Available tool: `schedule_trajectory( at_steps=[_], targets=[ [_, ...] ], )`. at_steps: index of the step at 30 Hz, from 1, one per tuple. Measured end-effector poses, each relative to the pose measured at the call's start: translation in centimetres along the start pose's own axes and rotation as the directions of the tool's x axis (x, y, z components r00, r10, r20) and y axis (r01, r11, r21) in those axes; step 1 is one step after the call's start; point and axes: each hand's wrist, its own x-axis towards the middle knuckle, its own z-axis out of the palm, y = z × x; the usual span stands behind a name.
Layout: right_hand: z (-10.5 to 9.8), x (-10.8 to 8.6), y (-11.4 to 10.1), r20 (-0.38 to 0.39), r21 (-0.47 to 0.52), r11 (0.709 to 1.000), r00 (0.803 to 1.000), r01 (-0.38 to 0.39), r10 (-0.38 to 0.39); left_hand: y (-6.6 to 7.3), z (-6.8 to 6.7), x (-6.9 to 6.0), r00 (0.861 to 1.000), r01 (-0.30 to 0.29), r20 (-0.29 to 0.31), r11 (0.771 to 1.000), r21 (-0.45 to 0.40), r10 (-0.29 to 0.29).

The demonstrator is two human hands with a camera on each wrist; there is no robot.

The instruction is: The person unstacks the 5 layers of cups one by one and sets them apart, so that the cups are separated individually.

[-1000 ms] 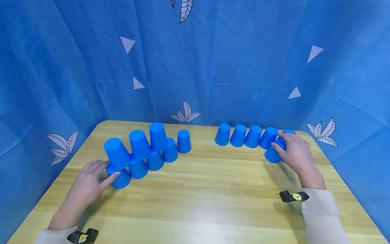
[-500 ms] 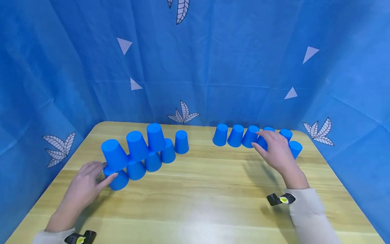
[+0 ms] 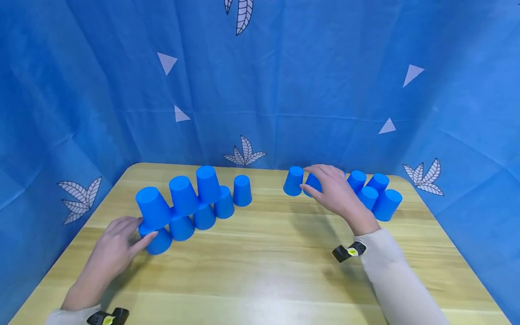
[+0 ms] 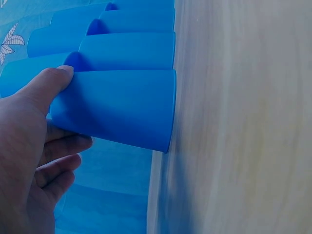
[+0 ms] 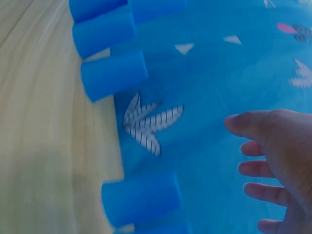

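My left hand (image 3: pixel 118 243) grips the nearest bottom blue cup (image 3: pixel 159 243) of the left stack, thumb on one side and fingers on the other; the left wrist view shows this cup (image 4: pixel 122 107) upside down on the table. Three upside-down cups form an upper tier, among them the front upper cup (image 3: pixel 153 206). A single cup (image 3: pixel 242 192) ends the bottom row. My right hand (image 3: pixel 333 189), fingers spread and holding nothing, hovers at the right-hand row, partly covering a cup (image 3: pixel 313 184). Left of its fingertips stands the row's end cup (image 3: pixel 293 181).
More upside-down cups stand at the right, including a near cup (image 3: pixel 387 205) and one beside it (image 3: pixel 367 197). A wooden table (image 3: pixel 252 262) carries everything. Blue patterned cloth (image 3: pixel 333 81) hangs around its back and sides.
My right hand has let go of a cup in the right-hand group and moved left along the row, uncovering the cups at the right. The left hand keeps its hold.
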Motion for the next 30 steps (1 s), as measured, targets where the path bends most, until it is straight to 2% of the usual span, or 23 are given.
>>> schedule_trajectory(
  at_steps=[6, 11, 18, 24, 30],
  targets=[
    [0.0, 3.2, -3.6, 0.057, 0.020, 0.997, 0.995, 0.078, -0.079, 0.0, 0.0, 0.2, 1.000, -0.005, 0.007, 1.000, -0.004, 0.005],
    [0.6, 5.3, -6.5, 0.114, 0.045, 0.989, 0.983, 0.142, -0.147, -0.2, -0.2, 0.1, 1.000, -0.008, -0.005, 1.000, 0.005, 0.008],
    [1.2, 7.2, -9.8, 0.141, 0.071, 0.979, 0.970, 0.192, -0.200, -0.3, 0.2, -0.2, 1.000, -0.004, 0.005, 1.000, 0.004, 0.004],
    [1.7, 8.5, -12.2, 0.171, 0.063, 0.965, 0.950, 0.256, -0.263, -0.3, 0.2, -0.3, 1.000, -0.019, -0.019, 1.000, -0.001, 0.019],
    [2.2, 9.7, -13.8, 0.233, 0.011, 0.967, 0.940, 0.253, -0.249, -0.2, 0.1, 0.0, 1.000, -0.019, -0.006, 1.000, -0.005, 0.019]
  ],
)
